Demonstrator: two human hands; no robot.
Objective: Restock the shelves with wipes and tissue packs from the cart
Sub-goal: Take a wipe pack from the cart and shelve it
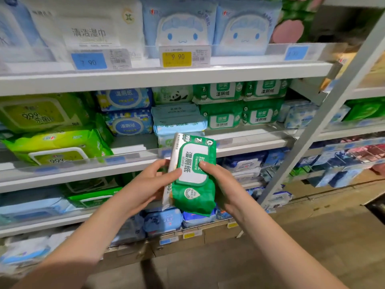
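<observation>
A green wipes pack (192, 174) with a white lid stands on end in front of the middle shelf (250, 146). My left hand (150, 184) grips its left edge, thumb across the front. My right hand (220, 182) grips its right edge, thumb on the lid. Matching green packs (239, 105) sit stacked in two rows at the right of that shelf. No cart is in view.
Lime-green packs (45, 132), blue-lidded packs (127, 111) and pale blue packs (177, 119) fill the middle shelf's left and centre. The top shelf (166, 74) carries white and cartoon-face packs. Lower shelves hold blue packs. A grey upright post (325, 122) slants at right.
</observation>
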